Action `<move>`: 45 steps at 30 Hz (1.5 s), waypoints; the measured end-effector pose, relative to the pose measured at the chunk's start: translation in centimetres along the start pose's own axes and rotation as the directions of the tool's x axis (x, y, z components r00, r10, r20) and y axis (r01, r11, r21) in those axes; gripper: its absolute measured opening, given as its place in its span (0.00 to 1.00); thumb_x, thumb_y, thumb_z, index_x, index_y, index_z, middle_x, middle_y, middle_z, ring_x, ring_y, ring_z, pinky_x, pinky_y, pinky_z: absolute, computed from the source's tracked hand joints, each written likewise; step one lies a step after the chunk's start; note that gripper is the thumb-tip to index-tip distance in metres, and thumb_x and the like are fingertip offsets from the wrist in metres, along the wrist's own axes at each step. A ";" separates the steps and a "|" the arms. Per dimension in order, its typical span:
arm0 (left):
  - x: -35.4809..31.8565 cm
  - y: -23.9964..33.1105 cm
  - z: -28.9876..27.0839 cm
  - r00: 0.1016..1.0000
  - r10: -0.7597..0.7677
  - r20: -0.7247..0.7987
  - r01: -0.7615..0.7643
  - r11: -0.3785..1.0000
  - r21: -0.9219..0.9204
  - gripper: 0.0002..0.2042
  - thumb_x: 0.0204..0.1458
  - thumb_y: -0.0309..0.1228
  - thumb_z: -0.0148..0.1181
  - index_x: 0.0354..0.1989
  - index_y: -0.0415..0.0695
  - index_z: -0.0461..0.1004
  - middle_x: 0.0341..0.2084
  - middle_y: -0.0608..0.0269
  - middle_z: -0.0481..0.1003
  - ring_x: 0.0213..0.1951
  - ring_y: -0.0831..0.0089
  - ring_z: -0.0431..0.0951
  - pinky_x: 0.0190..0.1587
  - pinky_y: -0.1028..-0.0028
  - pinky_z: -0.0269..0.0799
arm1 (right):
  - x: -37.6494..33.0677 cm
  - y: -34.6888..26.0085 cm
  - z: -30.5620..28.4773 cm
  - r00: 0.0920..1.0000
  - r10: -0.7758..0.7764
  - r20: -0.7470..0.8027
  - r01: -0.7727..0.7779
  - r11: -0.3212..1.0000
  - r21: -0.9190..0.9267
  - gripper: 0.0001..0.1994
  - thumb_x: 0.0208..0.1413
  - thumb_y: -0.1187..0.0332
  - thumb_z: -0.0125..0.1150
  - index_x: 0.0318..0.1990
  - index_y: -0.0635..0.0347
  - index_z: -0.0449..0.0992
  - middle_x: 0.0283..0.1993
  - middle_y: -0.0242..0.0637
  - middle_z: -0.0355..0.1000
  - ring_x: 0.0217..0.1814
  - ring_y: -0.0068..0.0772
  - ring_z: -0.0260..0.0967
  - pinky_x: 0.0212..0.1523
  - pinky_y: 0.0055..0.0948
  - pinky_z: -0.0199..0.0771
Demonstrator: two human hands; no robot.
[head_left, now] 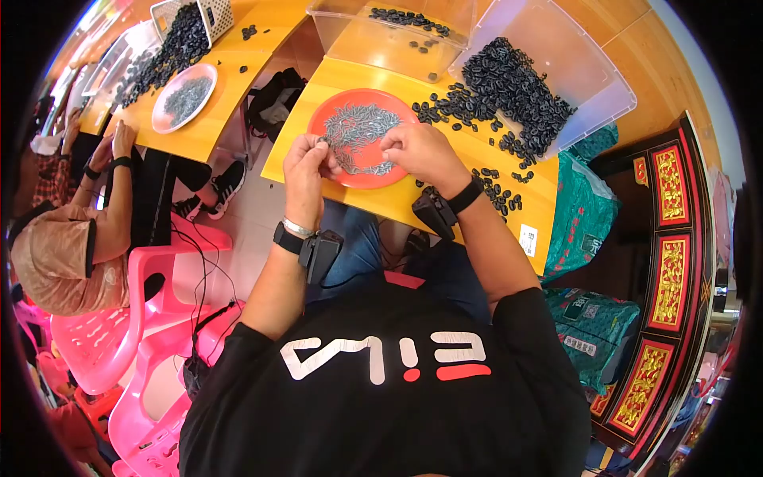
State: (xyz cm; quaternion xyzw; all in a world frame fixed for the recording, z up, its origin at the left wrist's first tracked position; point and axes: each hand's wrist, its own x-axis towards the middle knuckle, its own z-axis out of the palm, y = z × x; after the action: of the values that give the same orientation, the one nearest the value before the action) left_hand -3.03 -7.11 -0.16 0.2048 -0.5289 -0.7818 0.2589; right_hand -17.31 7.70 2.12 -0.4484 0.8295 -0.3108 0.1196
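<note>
An orange-red plate (318, 119) on the yellow table holds a heap of small silver screw-like metal pieces (362, 127). My left hand (304, 165) is closed at the plate's left rim, a small black plastic piece (322, 140) showing at its fingertips. Over the plate's right side, my right hand (425, 153) has its thumb and fingers pinched together beside the metal pieces. What the right fingertips hold, if anything, is too small to make out. Both wrists wear dark straps with black devices.
Black oval plastic pieces (509, 79) spill from a clear tipped bin (592, 75) onto the table (342, 79). Another clear bin (389, 48) stands at the back. At left, a co-worker (71, 246) sits by a second table with a white plate (163, 111). Pink chairs (143, 318) stand nearby.
</note>
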 end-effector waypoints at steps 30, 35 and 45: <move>0.0 0.9 0.2 0.995 -0.005 -0.100 -0.003 0.997 -0.075 0.03 0.52 0.25 0.48 0.27 0.43 0.66 0.17 0.68 0.68 0.18 0.80 0.68 0.22 0.83 0.63 | 2.9 -2.3 4.5 0.988 -0.148 0.049 0.156 0.956 -0.250 0.06 0.46 0.69 0.56 0.31 0.57 0.77 0.32 0.41 0.72 0.38 0.45 0.71 0.38 0.41 0.70; 0.1 1.0 0.2 0.996 -0.018 -0.093 0.010 0.996 -0.085 0.02 0.51 0.25 0.48 0.28 0.43 0.66 0.17 0.68 0.68 0.18 0.80 0.68 0.22 0.83 0.63 | 3.2 -1.0 4.6 0.992 -0.123 0.018 0.121 0.921 -0.369 0.06 0.46 0.70 0.54 0.30 0.57 0.77 0.32 0.42 0.72 0.37 0.47 0.70 0.38 0.43 0.69; 0.0 0.9 0.3 0.995 -0.027 -0.092 0.020 0.996 -0.083 0.02 0.51 0.25 0.49 0.28 0.44 0.66 0.17 0.69 0.68 0.19 0.81 0.68 0.23 0.83 0.63 | 2.4 0.5 3.0 0.992 -0.093 -0.087 0.061 0.945 -0.321 0.08 0.47 0.71 0.48 0.24 0.60 0.75 0.29 0.48 0.71 0.33 0.50 0.70 0.35 0.45 0.68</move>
State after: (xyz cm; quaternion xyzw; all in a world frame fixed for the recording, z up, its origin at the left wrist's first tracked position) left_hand -3.03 -7.17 0.75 0.2365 -0.4813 -0.7954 0.2824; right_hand -17.60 4.68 -0.33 -0.4775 0.8555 -0.2000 -0.0087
